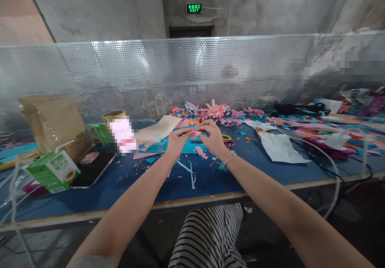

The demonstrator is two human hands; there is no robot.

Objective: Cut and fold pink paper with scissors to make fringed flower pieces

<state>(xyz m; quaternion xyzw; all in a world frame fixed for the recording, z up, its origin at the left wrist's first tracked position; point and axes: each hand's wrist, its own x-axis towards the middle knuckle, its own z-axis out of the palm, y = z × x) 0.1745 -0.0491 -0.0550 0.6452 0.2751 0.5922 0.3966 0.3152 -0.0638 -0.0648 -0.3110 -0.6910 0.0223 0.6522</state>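
Left hand (pixel 176 139) and right hand (pixel 212 135) meet over the counter (pixel 255 163), fingers of both pinching 1 small pink paper piece (pixel 196 133); paper scraps (pixel 192 171) below.

Carton (pixel 53 171) lies left of scraps (pixel 186 171) on table (pixel 270 171).

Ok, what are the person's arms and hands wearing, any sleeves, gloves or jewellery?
No gloves, and both forearms are unsleeved. The left hand wears nothing; the right hand has a thin bracelet at its wrist. Possibly a grey sleeve edge high on the left arm.
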